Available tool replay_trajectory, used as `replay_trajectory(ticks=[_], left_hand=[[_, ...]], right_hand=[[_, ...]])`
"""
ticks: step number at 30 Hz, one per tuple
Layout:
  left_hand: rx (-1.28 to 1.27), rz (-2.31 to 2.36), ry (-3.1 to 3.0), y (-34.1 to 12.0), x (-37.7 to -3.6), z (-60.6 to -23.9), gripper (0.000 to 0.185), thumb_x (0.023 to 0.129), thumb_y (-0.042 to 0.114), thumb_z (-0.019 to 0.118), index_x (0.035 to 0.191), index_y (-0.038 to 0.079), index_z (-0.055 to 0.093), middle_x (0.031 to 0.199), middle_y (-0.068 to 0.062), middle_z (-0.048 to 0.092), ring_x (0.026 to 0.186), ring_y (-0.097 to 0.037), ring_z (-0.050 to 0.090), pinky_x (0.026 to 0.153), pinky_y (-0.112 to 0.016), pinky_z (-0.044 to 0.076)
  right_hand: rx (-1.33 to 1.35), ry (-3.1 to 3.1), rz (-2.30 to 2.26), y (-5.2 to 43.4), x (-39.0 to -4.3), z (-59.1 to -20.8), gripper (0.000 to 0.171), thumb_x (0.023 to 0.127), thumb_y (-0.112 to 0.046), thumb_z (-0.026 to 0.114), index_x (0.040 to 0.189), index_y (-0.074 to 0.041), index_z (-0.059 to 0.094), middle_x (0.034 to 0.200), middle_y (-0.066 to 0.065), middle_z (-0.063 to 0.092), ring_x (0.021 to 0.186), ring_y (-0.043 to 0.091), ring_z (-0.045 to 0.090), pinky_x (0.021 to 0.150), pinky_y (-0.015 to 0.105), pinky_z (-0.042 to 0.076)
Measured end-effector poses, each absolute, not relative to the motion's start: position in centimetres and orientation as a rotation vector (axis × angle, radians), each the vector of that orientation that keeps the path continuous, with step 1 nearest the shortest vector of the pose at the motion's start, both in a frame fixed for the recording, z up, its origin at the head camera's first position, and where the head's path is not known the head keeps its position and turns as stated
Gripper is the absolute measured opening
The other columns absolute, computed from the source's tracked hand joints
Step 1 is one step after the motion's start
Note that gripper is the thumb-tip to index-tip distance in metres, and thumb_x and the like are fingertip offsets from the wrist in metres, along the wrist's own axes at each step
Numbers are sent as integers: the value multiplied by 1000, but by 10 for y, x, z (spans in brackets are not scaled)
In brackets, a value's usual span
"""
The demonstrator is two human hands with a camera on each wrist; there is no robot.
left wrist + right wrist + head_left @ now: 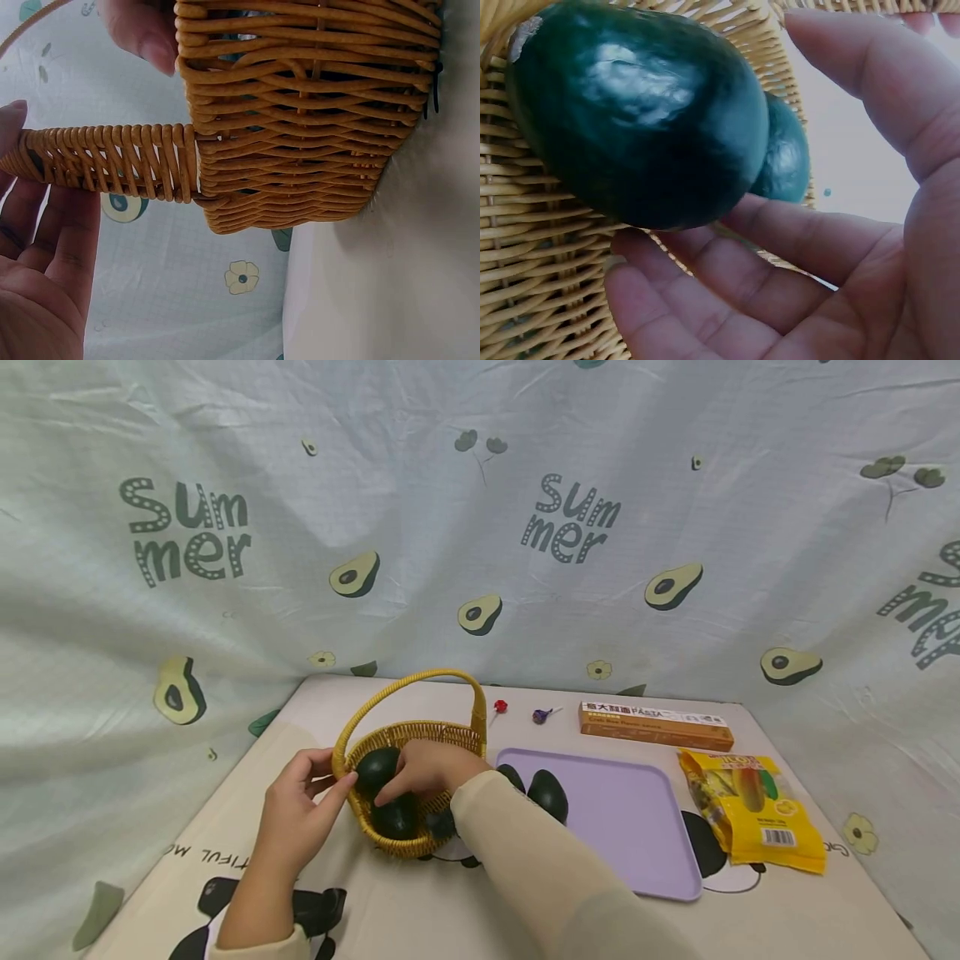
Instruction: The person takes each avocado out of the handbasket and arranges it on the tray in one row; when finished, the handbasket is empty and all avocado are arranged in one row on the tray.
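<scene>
My left hand (296, 810) holds the base of the handle of a yellow-brown wicker basket (408, 847), thumb on one side and fingers on the other. Inside the basket lie two dark green avocados, a rear avocado (377, 768) and a front avocado (395, 818). My right hand (431, 768) reaches into the basket. In the right wrist view its fingers touch the underside of the nearer avocado (637, 112), while the thumb stands well away from it. Another avocado (786, 154) shows behind. Two more avocados (548, 795) lie on a lilac tray (630, 827), partly covered by my right sleeve.
Behind the tray are a red lollipop (501, 706), a purple lollipop (542, 716) and a long pasta box (656, 725). A yellow snack bag (757, 810) lies right of the tray. A printed cloth (420, 502) hangs along the table's back.
</scene>
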State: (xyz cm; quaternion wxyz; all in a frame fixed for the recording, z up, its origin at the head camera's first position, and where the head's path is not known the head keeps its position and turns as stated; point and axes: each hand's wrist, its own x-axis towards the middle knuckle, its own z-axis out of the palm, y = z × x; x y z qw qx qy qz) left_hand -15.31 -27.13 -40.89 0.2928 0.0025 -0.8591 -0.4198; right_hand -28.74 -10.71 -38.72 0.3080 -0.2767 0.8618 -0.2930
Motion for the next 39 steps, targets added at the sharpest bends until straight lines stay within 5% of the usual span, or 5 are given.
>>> replay_trajectory(ticks=[5,13,32,39], left_hand=[[-16,-1132,-2274,-270,-153,-409,33,93,6,76,122,1,61,116,-13,67,105,-24,67,87,-3,49],[-10,-1138,-2276,-269,-152,-409,32,93,7,76,121,4,61,116,-12,68,105,-22,68,87,-3,50],[-43,-1104,-2253,-271,-155,-410,32,91,4,77,119,2,61,114,-12,68,102,-16,67,87,-4,51],[-26,-1103,-2261,-270,-153,-408,32,91,3,77,119,2,61,112,-13,68,103,-18,67,87,-4,51]], right_hand=[[-638,2266,-775,-108,-288,-392,55,74,-42,91,111,-8,70,99,0,71,91,17,67,90,43,61],[-549,2237,-798,-108,-285,-393,54,74,-36,92,110,-4,67,98,4,71,87,21,69,79,43,64],[-664,2270,-768,-101,-290,-391,36,76,-28,91,96,-7,71,94,2,70,82,18,69,71,38,64],[-695,2303,-729,-94,-297,-390,46,75,-29,90,113,-9,74,107,0,72,91,17,68,72,39,63]])
